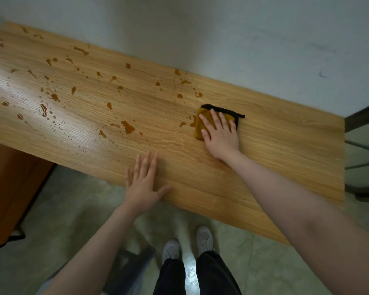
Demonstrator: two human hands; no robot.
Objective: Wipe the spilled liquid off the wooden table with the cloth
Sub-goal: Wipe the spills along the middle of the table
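Observation:
A yellow cloth (pixel 200 122) with a black edge lies flat on the wooden table (pixel 275 150), right of centre. My right hand (pixel 221 134) presses down on it, fingers spread, covering most of it. Brown spilled liquid (pixel 128 127) is scattered as several drops and small puddles over the left and middle of the table, and a few drops touch the cloth's left edge. My left hand (pixel 144 182) rests flat on the table's near edge, fingers apart, holding nothing.
A grey wall (pixel 222 35) runs along the table's far side. A brown cabinet (pixel 11 188) stands at the lower left, and a dark metal frame (pixel 362 150) stands past the table's right end. My feet (pixel 188 245) are on the grey floor.

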